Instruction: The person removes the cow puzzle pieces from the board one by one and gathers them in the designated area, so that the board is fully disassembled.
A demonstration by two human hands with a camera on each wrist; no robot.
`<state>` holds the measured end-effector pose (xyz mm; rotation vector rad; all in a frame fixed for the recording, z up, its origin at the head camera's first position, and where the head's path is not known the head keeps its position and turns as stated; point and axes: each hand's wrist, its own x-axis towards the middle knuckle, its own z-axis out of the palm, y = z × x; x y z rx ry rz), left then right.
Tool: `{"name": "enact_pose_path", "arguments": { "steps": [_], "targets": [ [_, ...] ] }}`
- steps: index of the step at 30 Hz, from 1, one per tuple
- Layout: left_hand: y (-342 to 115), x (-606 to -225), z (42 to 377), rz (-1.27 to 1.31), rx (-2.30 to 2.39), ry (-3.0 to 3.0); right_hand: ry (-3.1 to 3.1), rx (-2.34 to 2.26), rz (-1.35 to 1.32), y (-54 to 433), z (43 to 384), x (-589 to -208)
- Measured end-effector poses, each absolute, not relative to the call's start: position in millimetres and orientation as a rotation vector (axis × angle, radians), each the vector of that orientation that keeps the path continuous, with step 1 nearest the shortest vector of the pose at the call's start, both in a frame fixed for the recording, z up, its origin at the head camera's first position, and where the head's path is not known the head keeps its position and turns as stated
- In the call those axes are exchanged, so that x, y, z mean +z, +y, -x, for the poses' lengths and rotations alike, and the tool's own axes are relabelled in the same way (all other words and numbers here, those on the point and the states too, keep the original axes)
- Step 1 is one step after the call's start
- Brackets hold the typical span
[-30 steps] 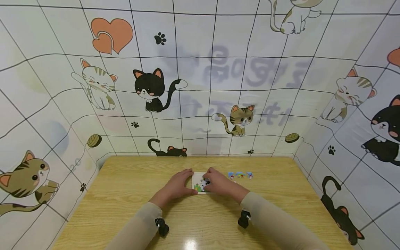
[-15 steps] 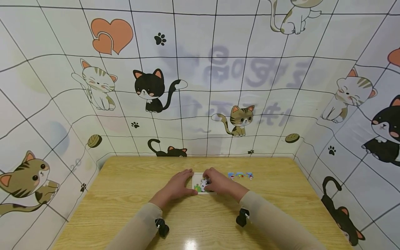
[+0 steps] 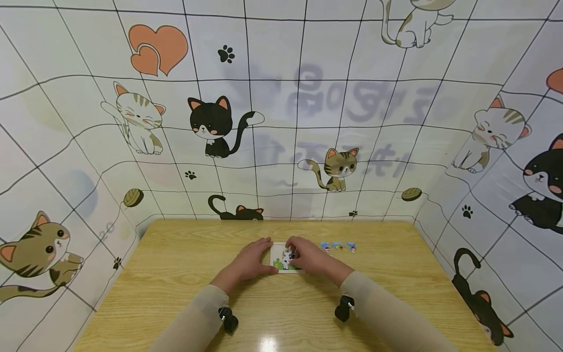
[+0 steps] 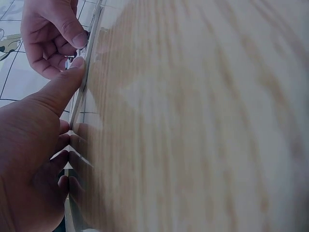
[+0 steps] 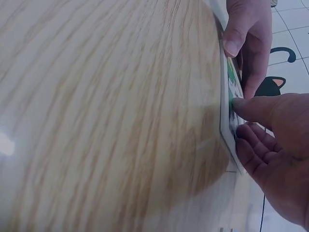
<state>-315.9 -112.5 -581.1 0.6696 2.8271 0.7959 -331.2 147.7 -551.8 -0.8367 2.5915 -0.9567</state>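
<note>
A small jigsaw puzzle tray (image 3: 277, 250) with a pale rim lies flat on the table. My left hand (image 3: 251, 259) holds its left side, thumb at the near corner and fingertips at the far one. Inside the tray, a green-yellow piece (image 3: 278, 264) lies near the left corner, beside a black-and-white cow picture (image 3: 287, 258). My right hand (image 3: 308, 255) is over the tray's right half, fingers curled and thumb low on the pieces. In the right wrist view, thumb and fingers pinch at a puzzle piece (image 5: 232, 116), mostly hidden by the hand.
Several loose blue puzzle pieces (image 3: 338, 246) lie in a row on the wooden table (image 3: 198, 249), right of the tray. Behind the table and at both sides hangs a white cloth (image 3: 281, 117) with a grid and cartoon cats.
My right hand has shifted slightly to the right over the tray, and more of the cow picture shows. My left hand keeps its place at the tray's left side.
</note>
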Motion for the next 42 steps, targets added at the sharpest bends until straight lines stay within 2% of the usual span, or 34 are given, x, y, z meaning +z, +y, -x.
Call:
{"name": "enact_pose_path", "arguments": {
  "steps": [21, 42],
  "targets": [
    [-111.3, -581.0, 318.3, -0.673, 0.777, 2.835, 2.784, -0.702, 1.006, 149.7, 333.0, -558.2],
    [-112.8, -586.9, 320.1, -0.669, 0.774, 2.833, 2.756, -0.863, 0.966, 156.6, 326.0, -553.1]
  ]
}}
